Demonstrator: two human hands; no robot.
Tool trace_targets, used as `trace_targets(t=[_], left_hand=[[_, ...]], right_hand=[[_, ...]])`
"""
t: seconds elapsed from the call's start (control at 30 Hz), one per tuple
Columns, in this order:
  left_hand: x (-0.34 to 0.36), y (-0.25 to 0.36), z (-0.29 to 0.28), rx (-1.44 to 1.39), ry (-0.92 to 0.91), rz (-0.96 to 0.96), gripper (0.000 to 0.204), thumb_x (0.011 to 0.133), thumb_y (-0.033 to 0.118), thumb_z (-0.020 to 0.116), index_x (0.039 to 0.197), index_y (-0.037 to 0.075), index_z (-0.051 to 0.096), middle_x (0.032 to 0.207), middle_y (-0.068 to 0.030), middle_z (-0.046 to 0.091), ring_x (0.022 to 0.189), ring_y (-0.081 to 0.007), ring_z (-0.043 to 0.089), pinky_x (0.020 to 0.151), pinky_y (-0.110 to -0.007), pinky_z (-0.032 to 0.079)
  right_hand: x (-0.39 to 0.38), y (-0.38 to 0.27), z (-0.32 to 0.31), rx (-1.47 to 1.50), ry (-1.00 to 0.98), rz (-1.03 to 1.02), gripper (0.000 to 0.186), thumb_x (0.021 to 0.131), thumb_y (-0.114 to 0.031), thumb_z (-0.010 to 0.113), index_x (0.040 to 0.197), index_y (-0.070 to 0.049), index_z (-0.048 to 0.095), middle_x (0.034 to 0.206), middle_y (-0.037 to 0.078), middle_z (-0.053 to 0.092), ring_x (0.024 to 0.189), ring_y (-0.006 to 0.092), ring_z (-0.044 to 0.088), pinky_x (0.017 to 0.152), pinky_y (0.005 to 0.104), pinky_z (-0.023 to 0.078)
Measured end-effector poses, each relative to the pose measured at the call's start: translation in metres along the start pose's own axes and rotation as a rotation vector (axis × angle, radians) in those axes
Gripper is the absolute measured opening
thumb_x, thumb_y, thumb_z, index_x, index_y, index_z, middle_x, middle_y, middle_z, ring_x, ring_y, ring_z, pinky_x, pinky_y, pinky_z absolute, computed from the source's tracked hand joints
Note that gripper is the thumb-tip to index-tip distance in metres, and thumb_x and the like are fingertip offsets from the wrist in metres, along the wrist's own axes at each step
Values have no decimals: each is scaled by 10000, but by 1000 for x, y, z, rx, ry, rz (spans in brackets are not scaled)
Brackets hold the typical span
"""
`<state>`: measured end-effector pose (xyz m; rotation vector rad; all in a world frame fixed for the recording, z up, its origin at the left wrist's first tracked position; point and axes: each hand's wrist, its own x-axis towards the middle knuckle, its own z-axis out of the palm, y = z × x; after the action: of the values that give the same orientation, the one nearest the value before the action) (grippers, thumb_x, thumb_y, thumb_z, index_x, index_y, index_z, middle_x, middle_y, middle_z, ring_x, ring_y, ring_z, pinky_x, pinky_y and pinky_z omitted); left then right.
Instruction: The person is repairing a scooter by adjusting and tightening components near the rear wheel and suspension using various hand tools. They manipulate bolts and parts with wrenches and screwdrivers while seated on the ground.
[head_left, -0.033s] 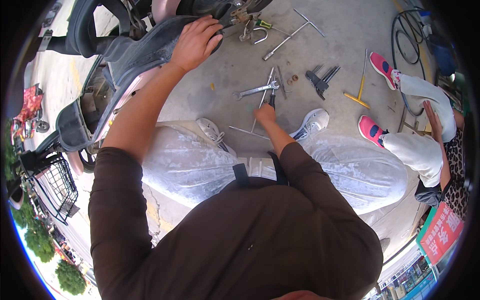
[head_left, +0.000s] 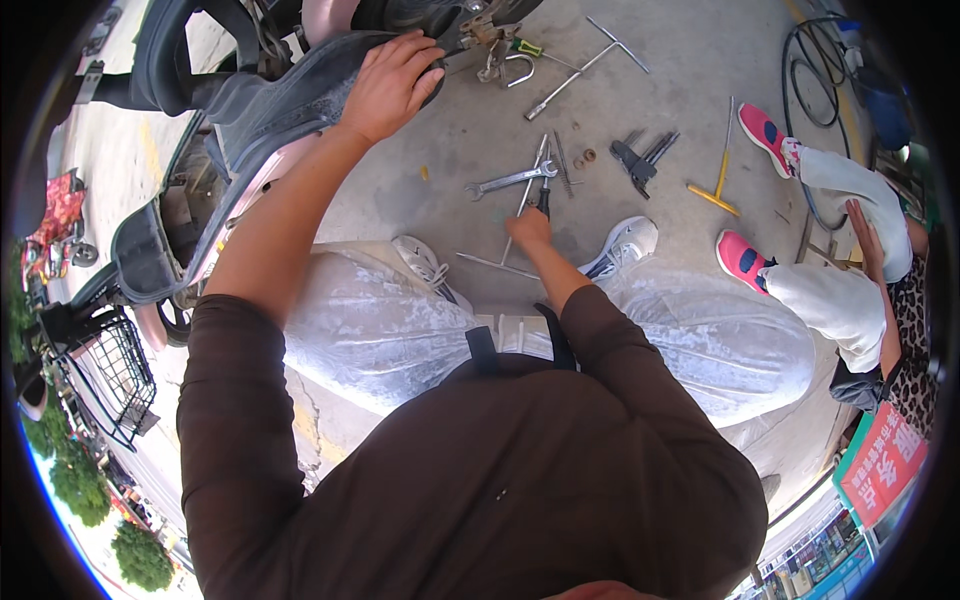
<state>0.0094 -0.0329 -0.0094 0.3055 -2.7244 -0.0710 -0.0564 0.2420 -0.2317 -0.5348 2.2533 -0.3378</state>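
Note:
My left hand (head_left: pixel 388 88) lies on the black plastic part (head_left: pixel 310 82) of a pink scooter, fingers stretched over its edge. Low over the ground between my shoes, my right hand (head_left: pixel 530 230) is closed around a black-handled tool (head_left: pixel 543 203), whose lower end my fingers hide. Just beyond that hand lies a silver wrench (head_left: pixel 508 183), crossing the shaft of a metal T-handle wrench (head_left: pixel 497 264). A thin rod (head_left: pixel 563 165) and two small brown round pieces (head_left: pixel 587 156) are close by.
Farther out lie another T-handle wrench (head_left: pixel 575 78), a green-handled screwdriver (head_left: pixel 527 47), a black hex key set (head_left: pixel 634 168) and a yellow T-handle tool (head_left: pixel 715 198). A seated person's pink shoe (head_left: pixel 742 262) is at right, near a black hose (head_left: pixel 795 90). A basket (head_left: pixel 118 375) is at left.

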Motion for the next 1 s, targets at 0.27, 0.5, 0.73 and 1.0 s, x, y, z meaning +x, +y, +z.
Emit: trace_targets(t=[0.27,0.5,0.73,1.0], left_hand=[[3,4,-4,-37,-4,-9,296,888,276,533,1094,70,585,1172,-72,546,1187,-251,449,966,-380,345],[8,8,-11,-59,-27,-21,295,878,253,542,1099,62,576,1171,-84,541,1191,-259,445,966,-386,345],[7,10,-17,-92,-57,-39,290,866,221,545,1099,50,567,1175,-105,532,1197,-278,440,964,-398,341],[12,13,-24,-111,-83,-73,295,825,202,581,1076,47,579,1162,-99,536,1193,-272,445,954,-398,352]], right_hand=[[-18,-4,-14,829,-127,196,217,825,-178,580,793,30,525,671,139,585,546,255,656,403,319,525],[26,0,-37,707,132,-45,225,833,-172,533,748,35,512,663,141,589,493,254,627,409,347,522],[93,-37,-131,899,57,-94,261,853,-217,454,886,39,487,687,107,557,550,259,635,416,349,511],[197,-62,-198,694,173,-217,255,811,-113,473,1005,46,518,825,232,605,724,349,643,580,417,520]])
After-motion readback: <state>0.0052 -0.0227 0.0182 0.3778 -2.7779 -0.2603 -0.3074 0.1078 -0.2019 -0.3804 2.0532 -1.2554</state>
